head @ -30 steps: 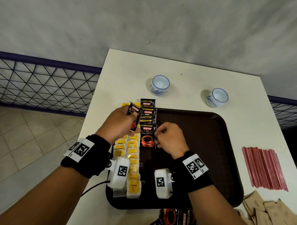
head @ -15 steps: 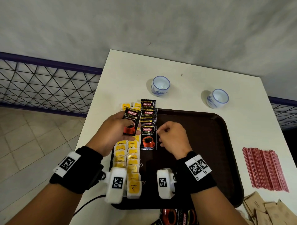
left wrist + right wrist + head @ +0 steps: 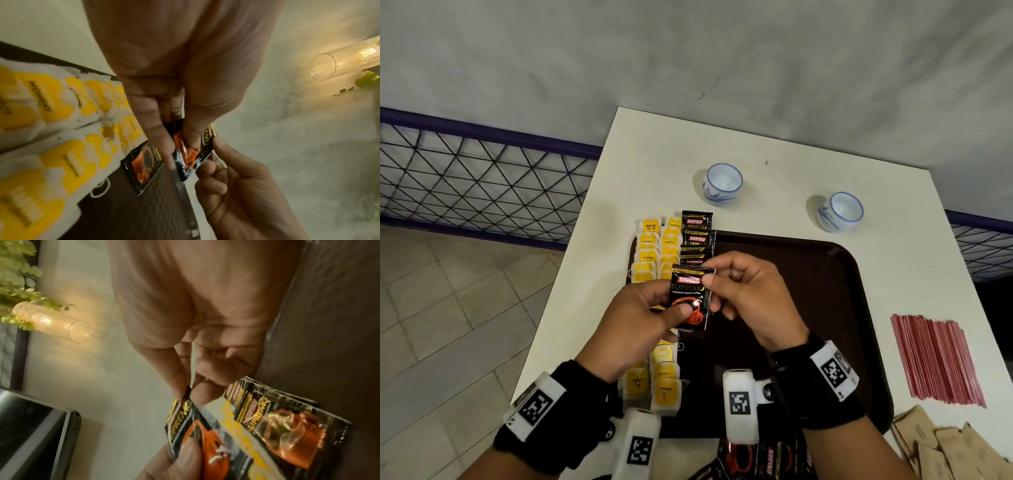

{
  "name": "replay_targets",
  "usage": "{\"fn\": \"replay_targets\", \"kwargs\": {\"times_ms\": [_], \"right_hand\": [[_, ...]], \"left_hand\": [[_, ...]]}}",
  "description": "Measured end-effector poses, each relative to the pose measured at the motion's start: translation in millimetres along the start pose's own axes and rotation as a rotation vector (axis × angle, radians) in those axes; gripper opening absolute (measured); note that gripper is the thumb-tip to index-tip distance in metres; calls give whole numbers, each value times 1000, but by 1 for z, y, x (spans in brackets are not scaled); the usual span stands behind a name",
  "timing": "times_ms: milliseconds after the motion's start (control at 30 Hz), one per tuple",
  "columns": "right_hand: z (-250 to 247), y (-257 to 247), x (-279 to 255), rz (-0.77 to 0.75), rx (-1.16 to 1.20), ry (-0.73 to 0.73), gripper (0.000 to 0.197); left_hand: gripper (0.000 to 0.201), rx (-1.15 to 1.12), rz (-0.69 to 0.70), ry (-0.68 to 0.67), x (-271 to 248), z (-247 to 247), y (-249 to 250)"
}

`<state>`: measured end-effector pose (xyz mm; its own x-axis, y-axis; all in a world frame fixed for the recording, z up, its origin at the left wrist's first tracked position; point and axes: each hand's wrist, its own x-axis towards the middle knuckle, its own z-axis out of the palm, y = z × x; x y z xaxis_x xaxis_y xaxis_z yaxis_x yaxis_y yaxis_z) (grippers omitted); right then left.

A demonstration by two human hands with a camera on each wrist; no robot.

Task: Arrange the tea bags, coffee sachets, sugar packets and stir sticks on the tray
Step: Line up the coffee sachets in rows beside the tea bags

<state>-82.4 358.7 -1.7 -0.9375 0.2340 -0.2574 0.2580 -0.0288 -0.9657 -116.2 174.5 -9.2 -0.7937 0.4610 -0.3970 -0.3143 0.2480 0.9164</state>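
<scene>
A black coffee sachet [image 3: 690, 296] hangs above the left side of the brown tray [image 3: 818, 281], held by both hands. My left hand [image 3: 681, 310] grips its lower half, thumb on the front. My right hand [image 3: 709, 278] pinches its upper right edge; the right wrist view shows that pinch on the held sachet [image 3: 180, 415]. Beneath lie a row of coffee sachets [image 3: 697, 236] and two columns of yellow tea bags [image 3: 650, 246]. Red stir sticks [image 3: 935, 359] and brown sugar packets [image 3: 941, 448] lie on the table to the right of the tray.
Two blue-and-white cups [image 3: 722, 183] [image 3: 840, 210] stand on the white table [image 3: 654, 164] behind the tray. More coffee sachets [image 3: 763, 460] lie at the near edge. The table's left edge drops to a tiled floor beside a mesh railing [image 3: 482, 178].
My left hand has carried the sachet from over the row back towards me and to the right. My right hand has left the laid sachet on the tray and pinched the held one.
</scene>
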Motion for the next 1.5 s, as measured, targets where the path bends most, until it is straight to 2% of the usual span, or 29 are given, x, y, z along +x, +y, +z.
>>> {"fn": "replay_targets", "kwargs": {"times_ms": [133, 333, 400, 533, 633, 867, 1167, 1500], "right_hand": [[3, 5, -6, -31, -20, 71, 11], [-4, 15, -13, 77, -14, 33, 7], [-13, 15, -9, 94, -27, 61, 8], [-34, 21, 6, 140, -99, 141, 10], [-36, 27, 13, 179, -143, 116, 6], [-19, 37, 23, 214, -170, 96, 10], [-10, 36, 26, 211, -200, 104, 18], [-7, 36, 28, 213, -258, 91, 17]], "left_hand": [[28, -50, -42, -6, -7, 4, -1], [24, 13, -45, 20, -11, 8, -8], [22, 48, -43, 31, -14, 8, -8], [14, 88, -6, 166, -19, -9, -11], [14, 99, -6, 252, -25, -29, -14], [13, 184, -44, 344, -37, -55, -31], [15, 192, -90, 359, -42, -54, -46], [12, 232, -93, 342, -41, -52, -44]]}}
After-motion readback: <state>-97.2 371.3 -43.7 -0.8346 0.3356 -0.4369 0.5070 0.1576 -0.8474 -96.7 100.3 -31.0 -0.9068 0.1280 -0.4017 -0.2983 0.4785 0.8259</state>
